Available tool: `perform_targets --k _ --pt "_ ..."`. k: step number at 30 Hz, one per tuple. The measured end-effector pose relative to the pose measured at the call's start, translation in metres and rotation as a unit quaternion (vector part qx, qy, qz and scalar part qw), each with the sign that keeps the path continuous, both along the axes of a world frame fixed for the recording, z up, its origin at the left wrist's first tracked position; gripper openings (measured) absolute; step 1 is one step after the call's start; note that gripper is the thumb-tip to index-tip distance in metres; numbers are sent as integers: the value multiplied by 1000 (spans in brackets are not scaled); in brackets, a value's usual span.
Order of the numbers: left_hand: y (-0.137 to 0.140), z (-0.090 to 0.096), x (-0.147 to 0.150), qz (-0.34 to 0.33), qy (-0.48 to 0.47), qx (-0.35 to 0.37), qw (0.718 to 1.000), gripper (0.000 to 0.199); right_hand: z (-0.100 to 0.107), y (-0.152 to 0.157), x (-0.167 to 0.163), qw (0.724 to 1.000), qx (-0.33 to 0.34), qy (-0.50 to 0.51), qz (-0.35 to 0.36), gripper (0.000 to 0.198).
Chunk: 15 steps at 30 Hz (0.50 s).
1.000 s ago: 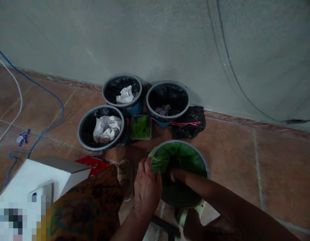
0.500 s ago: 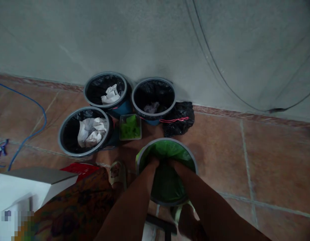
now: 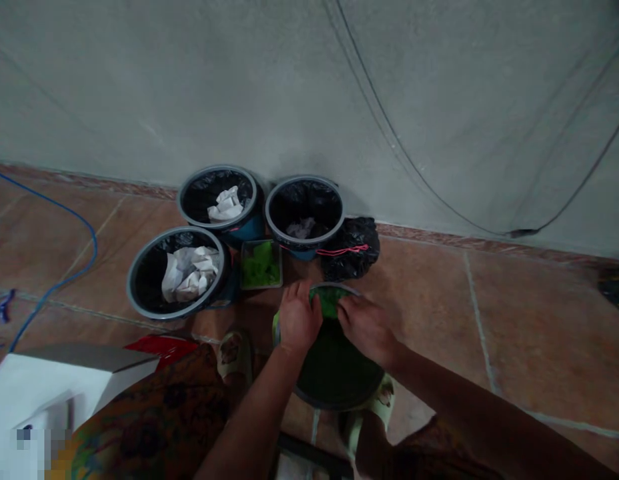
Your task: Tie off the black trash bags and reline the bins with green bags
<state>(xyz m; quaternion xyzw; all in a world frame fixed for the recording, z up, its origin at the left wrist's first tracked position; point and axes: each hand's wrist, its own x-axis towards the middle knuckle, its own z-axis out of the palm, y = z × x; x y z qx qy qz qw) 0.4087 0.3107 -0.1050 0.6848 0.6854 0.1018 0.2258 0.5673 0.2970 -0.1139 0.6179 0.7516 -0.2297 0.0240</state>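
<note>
Between my feet stands a round bin (image 3: 339, 404) with a grey rim, lined inside with a green bag (image 3: 330, 303). My left hand (image 3: 300, 315) is closed at the far left of the rim, fingers curled over the liner there. Across from it, my right hand (image 3: 367, 327) grips the liner at the far right side, knuckles up. Much of the bin's inside is dark, and both sets of fingertips are partly hidden.
Three black-lined bins, one left (image 3: 133, 293), one behind it (image 3: 182, 207) and one by the wall (image 3: 340, 223), hold crumpled paper. Beside them are a clear tub of green pieces (image 3: 261, 265) and a black bag (image 3: 357, 250). A white box (image 3: 49, 380) sits lower left.
Both hands have come up from deep inside the bin to its far rim. The view has shifted slightly, and the neighbouring bins stay in place.
</note>
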Motion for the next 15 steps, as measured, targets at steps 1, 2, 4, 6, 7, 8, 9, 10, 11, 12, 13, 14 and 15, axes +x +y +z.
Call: perform_targets --k 1,2,4,6,7,8,9,10,11,12,13,14,15 --pt "4 -3 -2 -19 12 10 1000 43 2 7 2 999 50 -21 4 37" --pt "7 -8 -4 -35 28 -2 999 47 0 13 4 996 76 -37 2 41" --pt "13 -21 -7 -63 56 -58 995 44 -12 25 5 997 50 -64 -14 46" --pt "16 -34 -10 -83 77 -92 989 41 -29 32 6 996 -9 -81 -25 45" --pt "17 -39 -12 -91 85 -95 988 41 -37 33 5 996 -30 -86 -26 44" --pt "17 -43 -12 -97 91 -93 987 41 -43 34 5 995 -38 -91 -26 43" --pt "18 -45 -13 -101 96 -92 986 42 -47 34 4 994 -39 -96 -24 43" --pt "18 -46 -13 -103 98 -94 985 42 -48 34 3 994 -38 -99 -23 42" --pt "18 -47 -13 -103 97 -96 985 43 -48 34 3 994 -37 -98 -22 42" --pt "19 -47 -13 -100 95 -99 985 43 -46 33 2 995 -36 -93 -22 42" --pt "18 -45 -13 -96 90 -99 986 44 -42 33 3 996 -32 -85 -24 43" --pt "17 -43 -14 -92 84 -93 988 45 -38 31 4 996 -24 -77 -30 44" --pt "15 -41 -15 -84 78 -83 990 47 -34 29 6 997 -11 -70 -39 47"
